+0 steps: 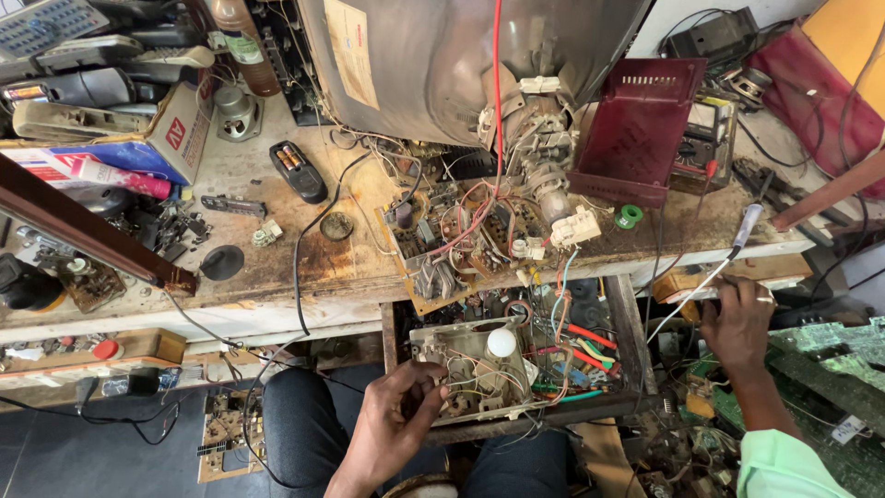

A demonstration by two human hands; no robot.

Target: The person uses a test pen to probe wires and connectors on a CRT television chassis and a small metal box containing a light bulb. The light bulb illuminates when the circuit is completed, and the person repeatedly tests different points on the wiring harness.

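The left hand (396, 420) pinches with narrow fingers the thin wires of the beige metal chassis (479, 369) in the open drawer under the bench (277, 267); the right hand (737, 318) grips the white-handled soldering iron (728, 254)

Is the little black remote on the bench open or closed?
Open. The black remote lies with its battery bay uncovered, and the batteries inside show.

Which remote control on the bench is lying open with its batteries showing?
The black remote control lying alone on the bare bench, left of the circuit board; the other remotes are piled top left, with no batteries showing.
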